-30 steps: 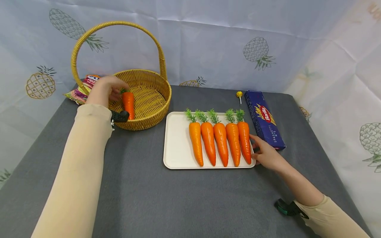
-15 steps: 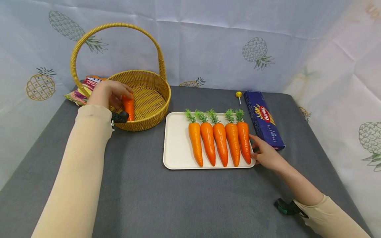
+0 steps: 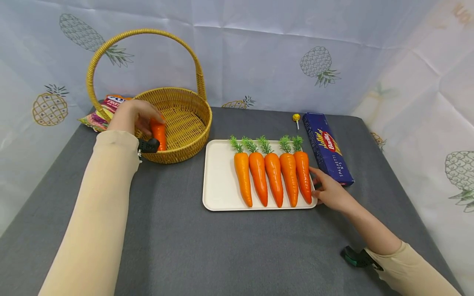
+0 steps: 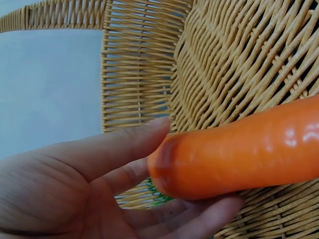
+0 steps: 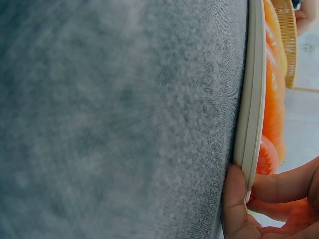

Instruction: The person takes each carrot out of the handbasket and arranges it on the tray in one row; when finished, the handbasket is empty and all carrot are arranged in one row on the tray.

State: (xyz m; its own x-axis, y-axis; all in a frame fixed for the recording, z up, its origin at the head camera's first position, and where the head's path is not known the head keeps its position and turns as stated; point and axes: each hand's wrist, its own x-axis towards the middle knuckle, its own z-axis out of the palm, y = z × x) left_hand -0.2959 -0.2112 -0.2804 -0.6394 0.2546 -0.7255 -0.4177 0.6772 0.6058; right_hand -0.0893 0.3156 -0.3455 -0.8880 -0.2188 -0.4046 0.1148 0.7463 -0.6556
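In the head view my left hand (image 3: 137, 113) reaches over the near-left rim of a wicker basket (image 3: 187, 119) with a tall arched handle. It holds the thick end of an orange carrot (image 3: 159, 135) inside. Seen from the left wrist, my thumb lies along one side of the carrot (image 4: 244, 154) and the fingers curl under the other; its green top is mostly hidden. My right hand (image 3: 331, 191) pinches the right edge of a cream tray (image 3: 222, 181). The right wrist view has thumb and fingers on either side of the tray's rim (image 5: 250, 104).
Several carrots (image 3: 274, 176) lie side by side on the tray, green tops pointing away. A blue spaghetti box (image 3: 327, 150) and a yellow lollipop (image 3: 296, 118) lie beyond it to the right. A colourful snack bag (image 3: 98, 119) sits left of the basket, against the pineapple-print curtain (image 3: 255, 61).
My left hand has come forward and down from beside the carrot's green top to close around its thick end. My right hand stays at the tray edge.
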